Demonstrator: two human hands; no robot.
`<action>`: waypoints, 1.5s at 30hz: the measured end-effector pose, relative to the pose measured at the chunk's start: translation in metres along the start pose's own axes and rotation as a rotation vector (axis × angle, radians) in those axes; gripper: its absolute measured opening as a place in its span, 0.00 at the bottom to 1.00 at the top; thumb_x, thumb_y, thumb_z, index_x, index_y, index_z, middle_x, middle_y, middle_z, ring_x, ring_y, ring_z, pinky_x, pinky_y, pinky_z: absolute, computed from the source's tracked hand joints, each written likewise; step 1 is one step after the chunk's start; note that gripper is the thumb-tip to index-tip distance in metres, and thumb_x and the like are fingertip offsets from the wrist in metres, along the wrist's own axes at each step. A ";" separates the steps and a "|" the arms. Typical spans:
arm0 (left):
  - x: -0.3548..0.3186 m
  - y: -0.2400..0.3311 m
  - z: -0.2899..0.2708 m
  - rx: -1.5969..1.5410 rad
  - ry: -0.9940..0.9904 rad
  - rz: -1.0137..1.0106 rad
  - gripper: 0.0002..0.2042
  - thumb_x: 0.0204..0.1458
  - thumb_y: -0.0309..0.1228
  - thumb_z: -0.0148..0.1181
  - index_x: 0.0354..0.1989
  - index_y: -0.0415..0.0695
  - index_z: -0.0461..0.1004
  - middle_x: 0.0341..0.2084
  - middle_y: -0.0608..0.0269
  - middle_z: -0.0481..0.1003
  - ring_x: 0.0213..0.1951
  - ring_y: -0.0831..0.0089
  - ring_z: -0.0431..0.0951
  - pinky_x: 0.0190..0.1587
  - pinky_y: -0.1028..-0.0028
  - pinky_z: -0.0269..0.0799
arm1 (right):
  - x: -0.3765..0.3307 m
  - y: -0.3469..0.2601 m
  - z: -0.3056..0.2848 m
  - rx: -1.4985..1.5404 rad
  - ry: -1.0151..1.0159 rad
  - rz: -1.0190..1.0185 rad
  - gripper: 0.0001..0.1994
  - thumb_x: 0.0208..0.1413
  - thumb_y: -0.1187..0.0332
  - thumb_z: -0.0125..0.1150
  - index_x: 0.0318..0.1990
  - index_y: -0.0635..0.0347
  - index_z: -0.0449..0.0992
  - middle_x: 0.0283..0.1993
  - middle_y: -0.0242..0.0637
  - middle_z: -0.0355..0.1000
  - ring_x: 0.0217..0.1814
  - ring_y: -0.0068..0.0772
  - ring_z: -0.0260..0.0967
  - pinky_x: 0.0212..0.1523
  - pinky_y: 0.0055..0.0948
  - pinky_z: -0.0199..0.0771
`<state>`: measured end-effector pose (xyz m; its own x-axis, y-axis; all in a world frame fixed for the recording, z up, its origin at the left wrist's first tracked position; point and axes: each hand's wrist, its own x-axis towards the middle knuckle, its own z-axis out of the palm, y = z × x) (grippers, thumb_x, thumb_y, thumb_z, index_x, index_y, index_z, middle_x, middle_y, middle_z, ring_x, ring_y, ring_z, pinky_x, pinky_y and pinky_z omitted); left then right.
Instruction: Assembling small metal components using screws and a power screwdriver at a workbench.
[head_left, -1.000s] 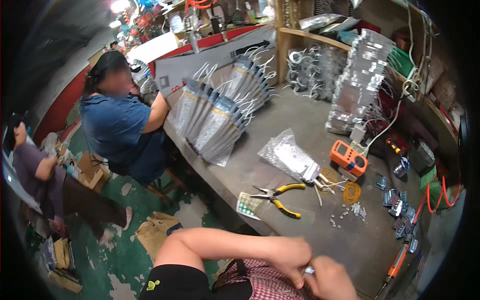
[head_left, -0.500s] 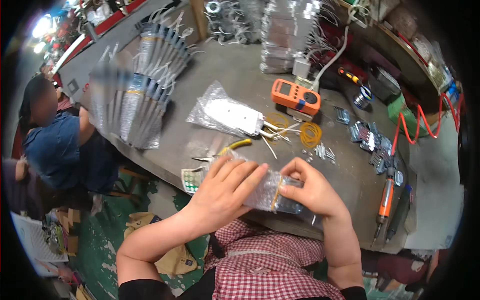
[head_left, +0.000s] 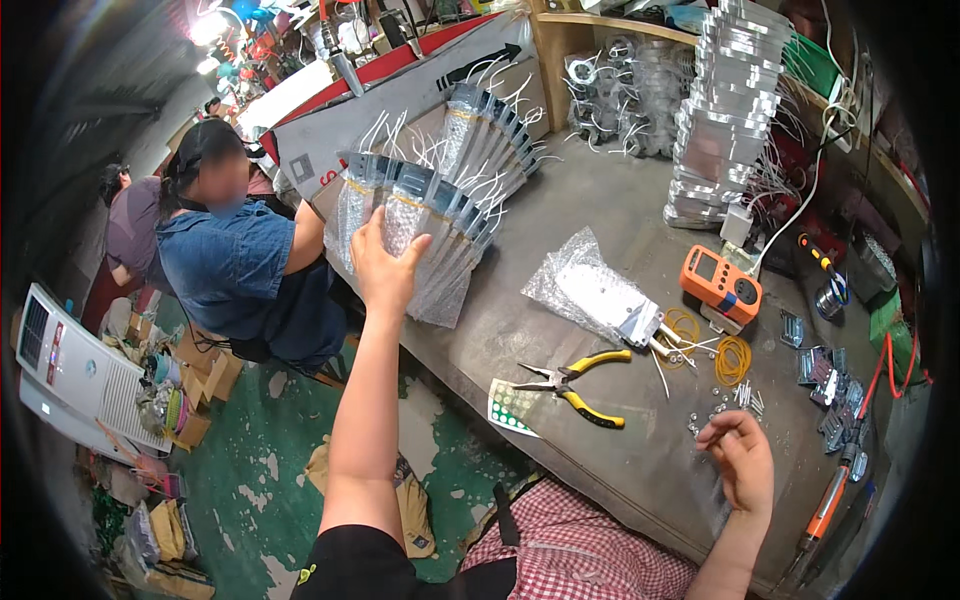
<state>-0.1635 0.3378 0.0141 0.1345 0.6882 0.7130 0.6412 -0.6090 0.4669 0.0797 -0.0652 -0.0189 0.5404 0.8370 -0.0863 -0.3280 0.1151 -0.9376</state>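
"Touching the nearer bubble-wrapped packages [head_left: 440, 280], the left hand [head_left: 385, 265] sits at ten o'clock in the view, thumb spread away from the fingers. Does it grasp one?"

"That cannot be told; the palm side is hidden. The packages fan out at eleven o'clock on the workbench [head_left: 520, 220], white wires [head_left: 490, 205] poking from their ends."

"And the right hand [head_left: 742, 465]?"

"At four o'clock, loosely curled, with nothing seen in its fingers. Small metal nuts [head_left: 693, 421] lie near its fingertips, toward its own ten o'clock; the pliers [head_left: 566, 377] lie farther out that way."

"Which step is this, then?"

"Probably handling one wrapped piece among the others; placing or picking, the view does not settle it."

"What does the next move call for?"

"Seemingly a careful left hand, one that leaves the neighbouring packages and their wires undisturbed."
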 end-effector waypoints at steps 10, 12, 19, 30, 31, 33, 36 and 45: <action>-0.056 0.073 0.058 -0.273 -0.631 0.570 0.24 0.40 0.27 0.63 0.49 0.42 0.66 0.49 0.53 0.66 0.52 0.57 0.65 0.54 0.64 0.60 | -0.006 0.017 -0.017 -0.018 0.013 0.178 0.11 0.52 0.75 0.51 0.43 0.66 0.67 0.37 0.41 0.71 0.39 0.30 0.68 0.43 0.29 0.69; -0.066 0.125 0.083 -0.389 -0.944 0.722 0.25 0.41 0.25 0.62 0.51 0.45 0.66 0.53 0.54 0.64 0.57 0.59 0.61 0.57 0.63 0.57 | -0.008 0.013 -0.009 -0.071 0.016 0.195 0.11 0.53 0.75 0.52 0.44 0.65 0.67 0.38 0.39 0.71 0.39 0.29 0.68 0.43 0.27 0.69; -0.055 0.145 0.118 -0.273 -1.120 0.777 0.34 0.30 0.30 0.70 0.52 0.43 0.65 0.48 0.52 0.66 0.51 0.55 0.65 0.55 0.64 0.59 | -0.017 -0.006 -0.057 -0.285 0.159 0.118 0.11 0.53 0.73 0.57 0.44 0.65 0.69 0.39 0.33 0.71 0.40 0.20 0.68 0.41 0.22 0.69; -0.086 0.135 0.046 -1.077 -0.871 -0.318 0.30 0.43 0.44 0.60 0.51 0.39 0.60 0.31 0.65 0.67 0.33 0.76 0.68 0.35 0.74 0.67 | 0.125 -0.019 -0.175 -1.874 0.959 -0.318 0.08 0.43 0.65 0.61 0.29 0.58 0.74 0.38 0.36 0.68 0.47 0.39 0.59 0.47 0.42 0.54; -0.102 0.141 0.032 -1.201 -1.007 -0.459 0.31 0.45 0.48 0.58 0.52 0.40 0.59 0.30 0.67 0.67 0.31 0.77 0.68 0.32 0.75 0.66 | 0.122 -0.023 -0.172 -1.818 0.930 -0.330 0.08 0.41 0.66 0.62 0.28 0.59 0.74 0.37 0.36 0.68 0.47 0.39 0.59 0.46 0.44 0.53; -0.137 0.168 0.007 -1.385 -1.246 -0.798 0.31 0.47 0.51 0.57 0.52 0.41 0.60 0.28 0.69 0.66 0.29 0.78 0.67 0.29 0.76 0.66 | 0.098 -0.033 -0.155 -1.759 0.907 -0.536 0.06 0.42 0.69 0.61 0.27 0.59 0.72 0.36 0.37 0.68 0.45 0.40 0.60 0.45 0.41 0.54; -0.185 0.191 -0.020 -1.470 -1.479 -1.266 0.26 0.46 0.45 0.62 0.48 0.41 0.64 0.31 0.67 0.69 0.32 0.77 0.70 0.33 0.73 0.69 | 0.031 -0.044 -0.104 -1.499 0.606 -0.496 0.06 0.42 0.71 0.60 0.26 0.61 0.69 0.33 0.39 0.66 0.40 0.45 0.61 0.40 0.38 0.59; -0.240 0.219 -0.021 -1.336 -1.972 -1.295 0.20 0.49 0.31 0.60 0.49 0.38 0.65 0.38 0.57 0.73 0.40 0.69 0.74 0.42 0.70 0.71 | -0.083 0.004 -0.027 -0.929 0.512 -0.314 0.07 0.41 0.77 0.65 0.30 0.61 0.75 0.30 0.38 0.68 0.27 0.31 0.67 0.26 0.24 0.68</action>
<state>-0.0709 0.0310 -0.0442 0.8196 -0.3047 -0.4852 0.5293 0.7269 0.4376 0.0547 -0.1489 -0.0246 0.8247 0.4958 0.2723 0.4737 -0.3424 -0.8114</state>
